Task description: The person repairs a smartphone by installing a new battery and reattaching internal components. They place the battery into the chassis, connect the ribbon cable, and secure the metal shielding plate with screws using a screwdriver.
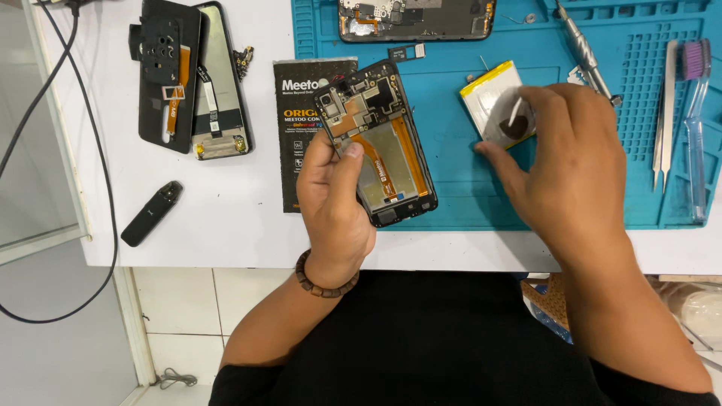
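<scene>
My left hand (336, 199) grips an opened phone (380, 143) by its lower left edge, back cover off, with circuit board, orange flex cable and bare battery bay showing. It lies partly on the blue work mat (451, 165). My right hand (568, 162) reaches over the mat to a small clear packet with a yellow edge and a dark round item inside (492, 98). The fingers pinch a thin white stick (514, 113) at the packet.
A black battery box (297, 98) lies under the phone. Another opened phone (414, 19) sits at the mat's top. A phone screen and back cover (192, 75) lie at left, a small black device (152, 213) below. Screwdriver (583, 49), tweezers (665, 113) and brush (696, 120) lie right.
</scene>
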